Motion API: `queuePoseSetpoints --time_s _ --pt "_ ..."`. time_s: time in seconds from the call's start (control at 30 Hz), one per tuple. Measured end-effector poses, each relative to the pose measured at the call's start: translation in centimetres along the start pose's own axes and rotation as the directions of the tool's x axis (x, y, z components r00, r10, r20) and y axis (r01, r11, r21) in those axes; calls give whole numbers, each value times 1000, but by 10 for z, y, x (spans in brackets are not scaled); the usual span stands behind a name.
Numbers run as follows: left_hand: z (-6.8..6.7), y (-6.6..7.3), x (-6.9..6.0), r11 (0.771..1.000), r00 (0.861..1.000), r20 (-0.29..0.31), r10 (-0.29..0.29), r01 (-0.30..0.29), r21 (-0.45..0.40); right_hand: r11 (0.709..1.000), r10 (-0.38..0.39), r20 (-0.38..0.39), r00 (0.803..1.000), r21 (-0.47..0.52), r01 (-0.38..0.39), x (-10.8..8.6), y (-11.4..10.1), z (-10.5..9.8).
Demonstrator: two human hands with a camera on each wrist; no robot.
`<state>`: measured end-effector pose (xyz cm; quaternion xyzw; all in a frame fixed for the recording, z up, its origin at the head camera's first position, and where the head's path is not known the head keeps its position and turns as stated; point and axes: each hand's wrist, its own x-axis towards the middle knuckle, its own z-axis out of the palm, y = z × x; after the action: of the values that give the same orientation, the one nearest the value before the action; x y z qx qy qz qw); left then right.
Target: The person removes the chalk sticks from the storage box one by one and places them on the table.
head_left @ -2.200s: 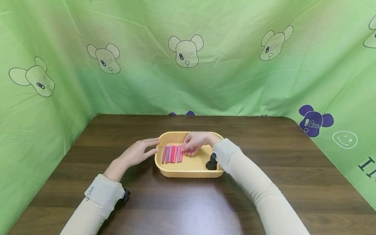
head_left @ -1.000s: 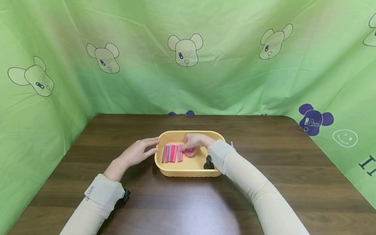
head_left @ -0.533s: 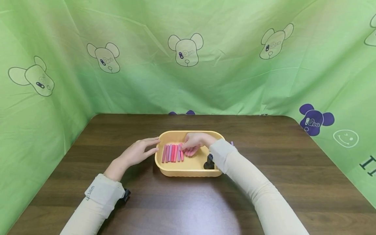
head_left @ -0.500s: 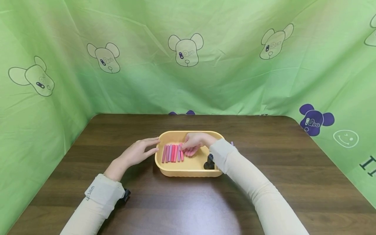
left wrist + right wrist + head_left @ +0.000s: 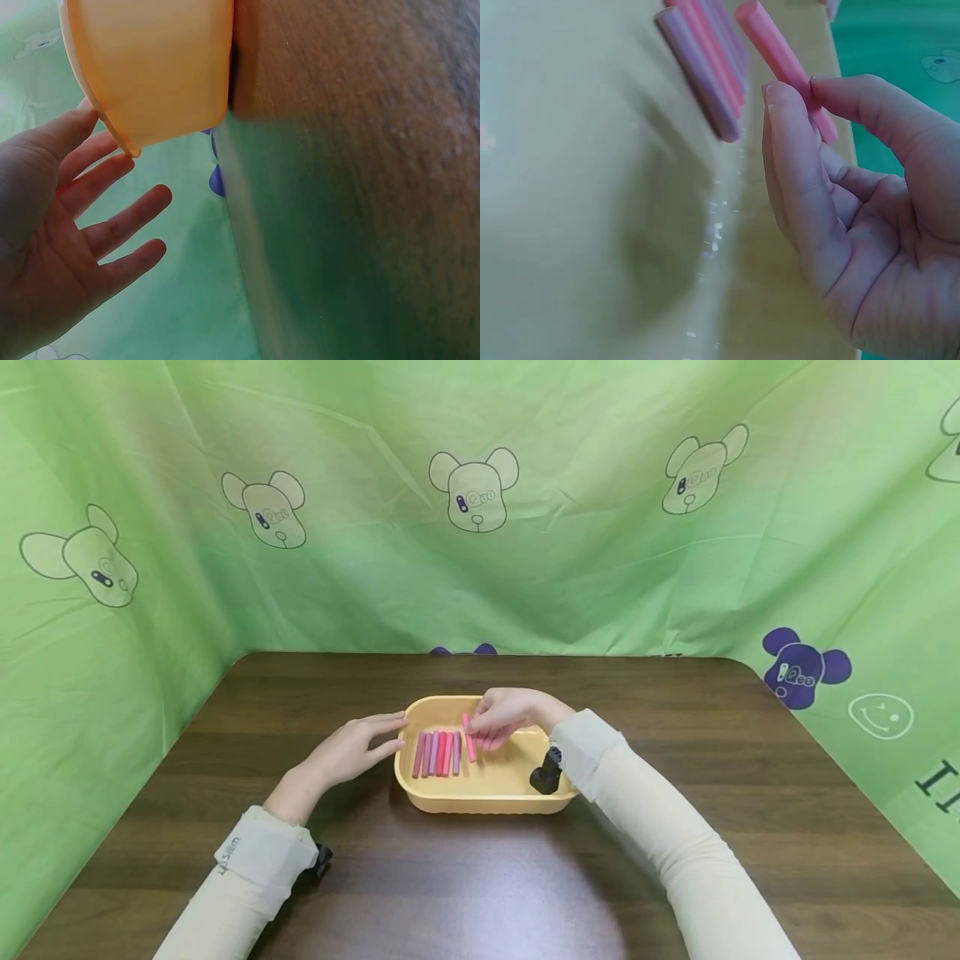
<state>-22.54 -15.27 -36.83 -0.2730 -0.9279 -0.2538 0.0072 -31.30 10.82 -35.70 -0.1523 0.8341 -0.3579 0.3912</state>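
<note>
A yellow plastic basin (image 5: 487, 804) stands on the table, holding a row of pink and purple chalk-like sticks (image 5: 437, 754) at its left side. My right hand (image 5: 506, 714) pinches a pink chalk-like stick (image 5: 470, 743) between thumb and fingers, just right of the row. In the right wrist view that pink stick (image 5: 780, 56) slants above the basin floor, apart from the purple end stick (image 5: 697, 75). My left hand (image 5: 348, 749) reaches to the basin's left rim with fingers spread. Its fingertips (image 5: 90, 112) touch the rim in the left wrist view.
The dark wooden table (image 5: 315, 693) has a green printed cloth (image 5: 337, 568) hanging around it. A black wrist camera (image 5: 546, 772) on my right arm hangs over the basin's right end. My right sleeve (image 5: 645, 810) crosses the basin's right rim.
My right hand has lifted the pink stick from the right end of the row and moved slightly up and right with it. The left hand keeps its place.
</note>
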Motion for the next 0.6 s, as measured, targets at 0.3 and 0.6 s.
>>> queuePoseSetpoints --time_s 0.3,0.6 --pt "0 -1 1 1000 1000 5 -7 7 -11 999 -32 0 999 16 32 -13 -3 -8" --pt "1 -2 1 1000 1000 3 -2 2 -16 997 -58 -3 998 52 58 -24 -2 -13"
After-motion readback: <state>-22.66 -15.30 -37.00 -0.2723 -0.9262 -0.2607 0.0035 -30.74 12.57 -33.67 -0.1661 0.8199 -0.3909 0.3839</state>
